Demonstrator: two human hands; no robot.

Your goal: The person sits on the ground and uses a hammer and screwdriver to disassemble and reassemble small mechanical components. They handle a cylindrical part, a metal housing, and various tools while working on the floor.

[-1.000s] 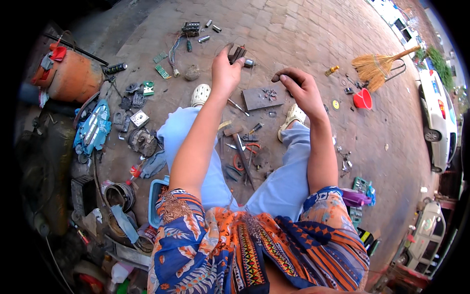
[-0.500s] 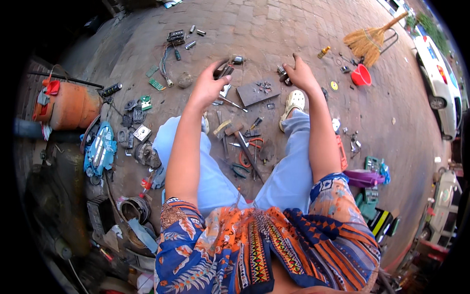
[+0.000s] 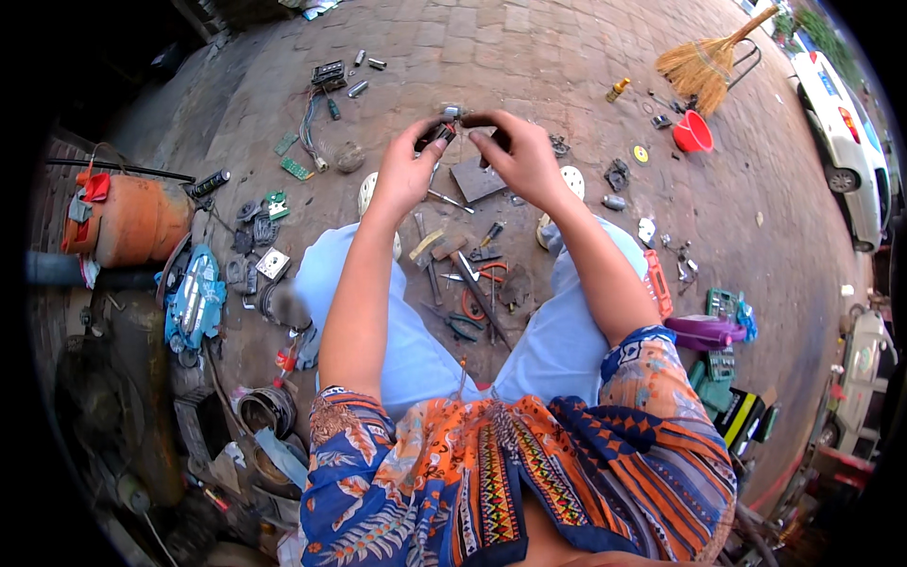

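In front of me, my left hand (image 3: 408, 168) is closed around a small dark part (image 3: 436, 135) with red bits. A silver cylinder (image 3: 452, 112) shows at its far end. My right hand (image 3: 521, 157) has come up beside it, index finger reaching to the part and thumb apart below. Whether that fingertip touches is hard to tell. Under the hands lies a dark flat metal block (image 3: 477, 180), partly covered by the right hand. A thin screwdriver (image 3: 451, 201) rests on the bricks nearby.
Between my legs lie a hammer (image 3: 484, 300), orange-handled pliers (image 3: 490, 272) and teal pliers (image 3: 455, 323). Circuit boards (image 3: 296, 168) and loose metal cylinders (image 3: 358, 89) are at the far left. Rightward are a red bucket (image 3: 693, 132), a broom (image 3: 704, 68) and a purple object (image 3: 704, 332).
My right hand has moved left from beside a small dark part on the ground to my left hand. My knees have spread, and more of my left clog shows.
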